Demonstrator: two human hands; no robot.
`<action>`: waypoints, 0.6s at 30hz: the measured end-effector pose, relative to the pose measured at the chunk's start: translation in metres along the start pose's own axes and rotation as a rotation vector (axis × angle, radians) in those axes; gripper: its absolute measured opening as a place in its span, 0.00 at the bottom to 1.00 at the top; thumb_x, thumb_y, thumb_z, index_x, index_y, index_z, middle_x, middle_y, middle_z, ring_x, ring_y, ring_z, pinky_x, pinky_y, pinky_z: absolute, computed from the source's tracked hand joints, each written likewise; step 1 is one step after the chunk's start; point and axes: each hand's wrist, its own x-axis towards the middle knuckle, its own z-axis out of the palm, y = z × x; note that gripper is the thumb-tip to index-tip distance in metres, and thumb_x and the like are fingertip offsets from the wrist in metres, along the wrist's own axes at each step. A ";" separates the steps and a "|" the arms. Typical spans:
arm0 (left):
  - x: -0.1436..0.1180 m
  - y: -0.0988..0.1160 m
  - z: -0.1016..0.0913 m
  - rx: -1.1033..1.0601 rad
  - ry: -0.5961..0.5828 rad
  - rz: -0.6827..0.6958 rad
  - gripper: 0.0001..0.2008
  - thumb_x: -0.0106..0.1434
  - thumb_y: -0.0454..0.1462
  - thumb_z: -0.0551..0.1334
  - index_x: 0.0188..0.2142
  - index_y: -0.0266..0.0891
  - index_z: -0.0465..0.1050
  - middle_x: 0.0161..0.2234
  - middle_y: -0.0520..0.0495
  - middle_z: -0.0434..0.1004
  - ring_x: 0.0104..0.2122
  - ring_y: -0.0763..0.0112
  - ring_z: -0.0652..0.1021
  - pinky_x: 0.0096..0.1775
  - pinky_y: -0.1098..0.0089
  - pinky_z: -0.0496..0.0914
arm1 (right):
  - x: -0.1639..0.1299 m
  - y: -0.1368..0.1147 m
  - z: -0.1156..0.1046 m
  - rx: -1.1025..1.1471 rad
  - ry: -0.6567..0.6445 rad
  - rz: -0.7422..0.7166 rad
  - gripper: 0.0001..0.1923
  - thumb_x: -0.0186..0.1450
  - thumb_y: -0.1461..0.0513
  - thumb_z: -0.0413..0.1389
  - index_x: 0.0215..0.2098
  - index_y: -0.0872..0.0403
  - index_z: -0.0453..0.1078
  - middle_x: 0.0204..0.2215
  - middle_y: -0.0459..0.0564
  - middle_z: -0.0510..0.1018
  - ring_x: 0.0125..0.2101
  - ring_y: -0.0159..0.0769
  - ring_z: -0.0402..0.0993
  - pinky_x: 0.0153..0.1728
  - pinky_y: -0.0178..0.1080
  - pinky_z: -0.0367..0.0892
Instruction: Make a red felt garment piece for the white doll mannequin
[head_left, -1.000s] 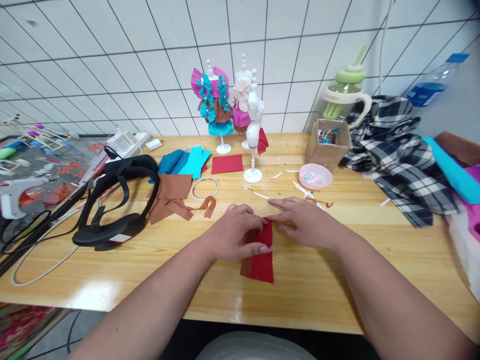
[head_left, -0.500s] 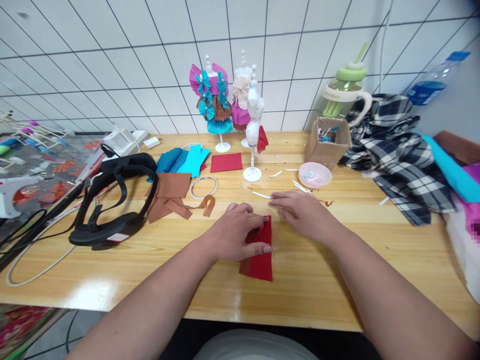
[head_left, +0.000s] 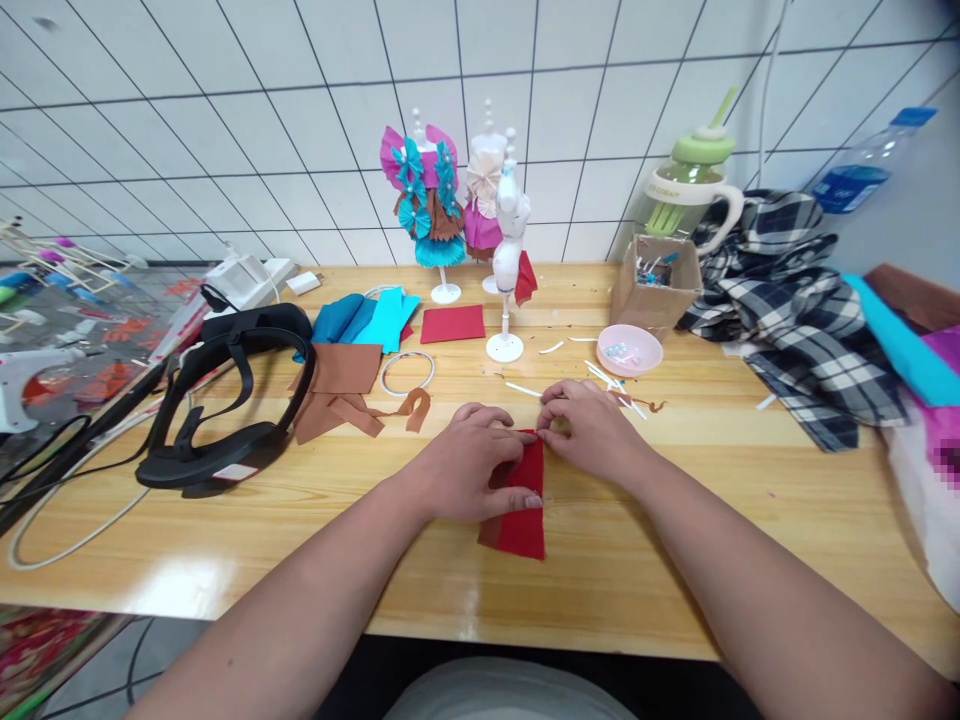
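A piece of red fabric (head_left: pixel 523 530) lies flat on the wooden table, with a brownish patch at its lower left. My left hand (head_left: pixel 476 465) rests on it from the left, thumb and index finger spread apart and pressing it down. At the fabric's top right corner, my right hand (head_left: pixel 589 428) has its fingers curled in, the tips pinched together at the edge. The exact hold of those fingertips is partly hidden. Just beyond the right fingers lies a thin white strip (head_left: pixel 523 390). A bare white mini mannequin (head_left: pixel 510 240) stands behind the hands.
Two dressed mini mannequins (head_left: pixel 426 215) stand by the tiled wall. Folded red fabric (head_left: pixel 452 324), brown pieces (head_left: pixel 345 370) and a white ring (head_left: pixel 407 375) lie left. A black headset (head_left: pixel 225 460) is farther left. A pink bowl (head_left: pixel 630 350), cardboard box (head_left: pixel 656 300) and plaid cloth (head_left: pixel 795 300) are right.
My right hand has shifted slightly left and its stretched fingers have curled in at the fabric's top corner. White strips beside it are more exposed. My left hand stays put.
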 end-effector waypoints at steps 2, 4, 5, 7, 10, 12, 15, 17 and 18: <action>0.000 0.000 0.000 0.016 0.015 0.014 0.22 0.60 0.56 0.59 0.37 0.41 0.75 0.47 0.44 0.78 0.50 0.53 0.70 0.52 0.54 0.57 | 0.000 0.001 0.000 0.003 0.006 -0.012 0.03 0.59 0.63 0.58 0.29 0.50 0.75 0.43 0.48 0.75 0.45 0.42 0.67 0.45 0.45 0.60; 0.000 0.000 -0.001 0.032 0.028 0.009 0.22 0.60 0.56 0.59 0.34 0.41 0.75 0.45 0.44 0.78 0.49 0.54 0.71 0.52 0.55 0.58 | 0.001 0.002 -0.001 0.005 0.018 -0.031 0.03 0.60 0.64 0.58 0.30 0.51 0.74 0.42 0.48 0.76 0.43 0.41 0.68 0.45 0.44 0.61; 0.000 0.000 -0.001 0.037 0.029 0.001 0.22 0.60 0.57 0.59 0.34 0.41 0.75 0.45 0.43 0.78 0.49 0.54 0.71 0.52 0.55 0.58 | 0.001 0.002 -0.002 0.006 0.019 -0.045 0.03 0.60 0.65 0.58 0.31 0.51 0.74 0.41 0.48 0.76 0.42 0.40 0.68 0.44 0.43 0.61; 0.000 -0.001 -0.001 0.041 0.021 -0.015 0.22 0.60 0.57 0.58 0.34 0.41 0.74 0.45 0.43 0.78 0.49 0.54 0.71 0.52 0.55 0.59 | 0.001 0.003 -0.004 0.003 0.006 -0.088 0.03 0.60 0.65 0.59 0.32 0.51 0.74 0.39 0.48 0.76 0.41 0.39 0.69 0.44 0.42 0.61; 0.000 -0.001 -0.001 0.037 0.003 -0.026 0.23 0.60 0.58 0.58 0.33 0.40 0.74 0.46 0.43 0.78 0.49 0.54 0.72 0.52 0.54 0.59 | 0.001 0.003 -0.008 -0.031 -0.052 -0.154 0.03 0.62 0.64 0.58 0.34 0.50 0.75 0.37 0.47 0.77 0.40 0.39 0.69 0.43 0.41 0.61; 0.000 -0.002 -0.001 0.033 -0.004 -0.025 0.23 0.60 0.58 0.58 0.32 0.40 0.74 0.48 0.43 0.78 0.49 0.55 0.72 0.53 0.55 0.58 | 0.001 0.003 -0.010 -0.038 -0.070 -0.146 0.04 0.63 0.63 0.58 0.35 0.50 0.75 0.35 0.47 0.78 0.39 0.38 0.70 0.42 0.41 0.61; -0.001 -0.002 -0.002 0.029 -0.005 -0.018 0.22 0.60 0.57 0.59 0.31 0.40 0.74 0.51 0.45 0.77 0.51 0.56 0.71 0.56 0.53 0.54 | 0.001 0.002 -0.009 0.038 -0.041 -0.042 0.10 0.63 0.63 0.57 0.43 0.51 0.74 0.37 0.47 0.79 0.39 0.37 0.72 0.40 0.39 0.63; -0.001 -0.002 -0.003 0.032 0.001 -0.021 0.22 0.60 0.57 0.60 0.31 0.41 0.74 0.51 0.46 0.77 0.51 0.55 0.71 0.57 0.51 0.51 | 0.002 0.001 -0.007 0.079 -0.022 0.016 0.12 0.63 0.61 0.57 0.46 0.51 0.73 0.37 0.48 0.79 0.39 0.37 0.73 0.40 0.39 0.64; -0.001 -0.001 -0.003 0.033 0.003 -0.025 0.22 0.60 0.57 0.60 0.31 0.41 0.74 0.50 0.46 0.77 0.50 0.56 0.71 0.56 0.51 0.50 | 0.003 0.001 -0.006 0.083 -0.017 0.028 0.12 0.63 0.60 0.56 0.44 0.51 0.74 0.36 0.48 0.79 0.39 0.38 0.72 0.40 0.39 0.64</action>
